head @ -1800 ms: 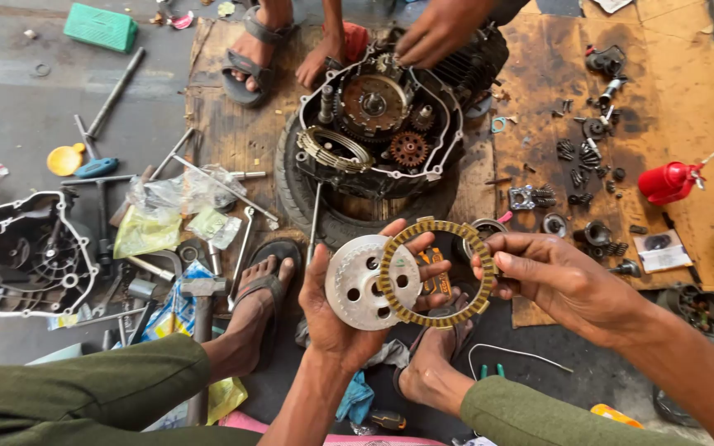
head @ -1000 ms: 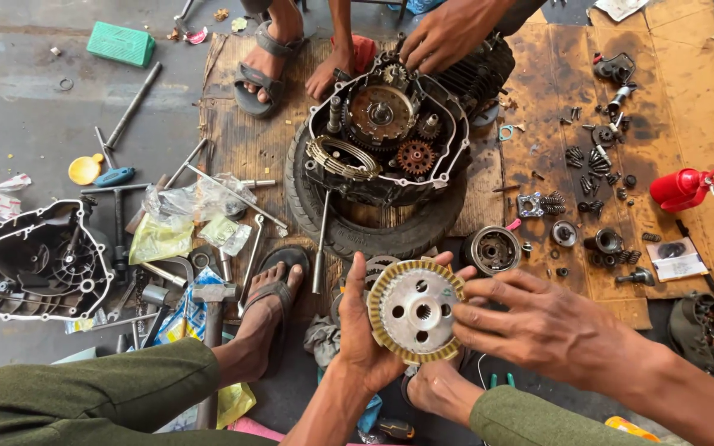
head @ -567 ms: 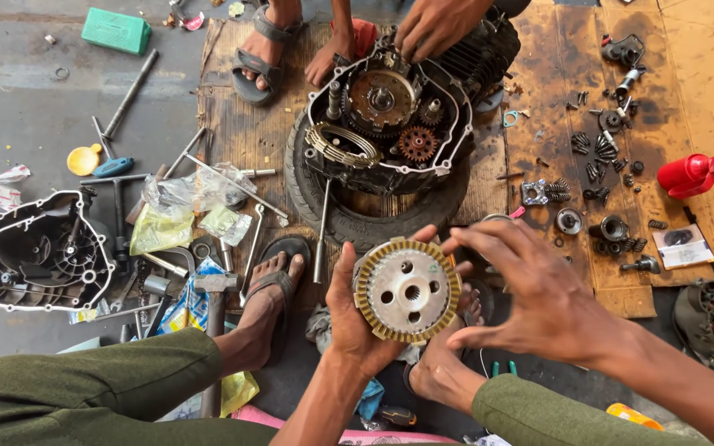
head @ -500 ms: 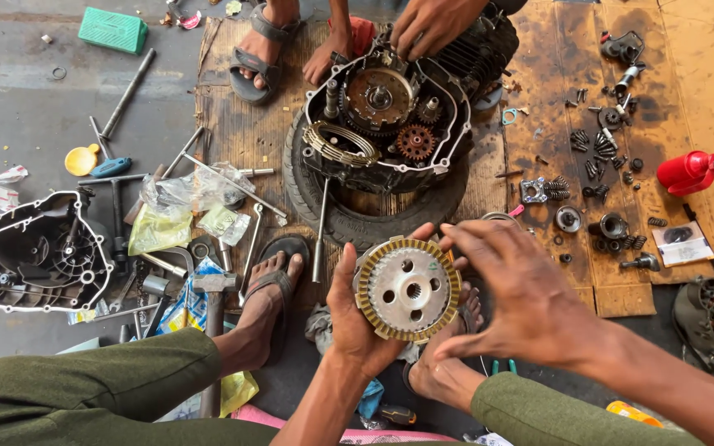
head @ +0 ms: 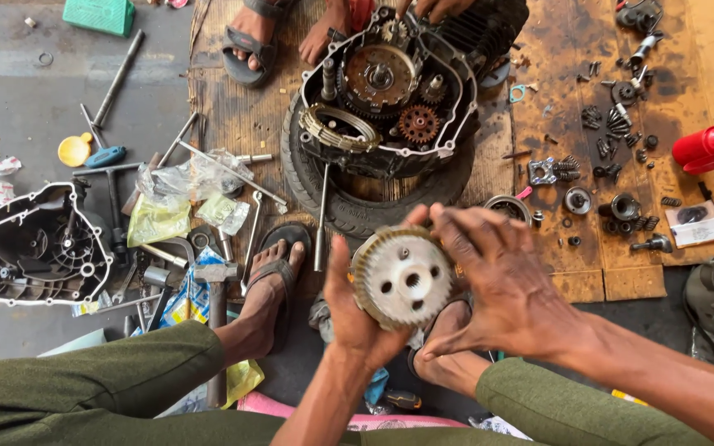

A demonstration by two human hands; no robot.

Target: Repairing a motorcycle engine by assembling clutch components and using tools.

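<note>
We hold a round clutch hub (head: 402,279) up in front of us, above our feet and just below the engine (head: 390,91) that sits on a tyre (head: 349,206). Our left hand (head: 355,318) cups the hub from behind and below, thumb pressed on its left rim, its toothed ring facing the camera. Our right hand (head: 510,285) lies against the hub's right edge, fingers spread and curled over the top rim, so both hands are pinching the hub between them. The engine's open case shows gears and a clutch basket; another person's hand and sandalled feet touch its far side. On the left floor lie a case cover (head: 39,244), a hammer (head: 218,318), wrenches and plastic bags. On the right, small parts scatter over a stained board (head: 588,272), near a red oil can (head: 704,147).
</note>
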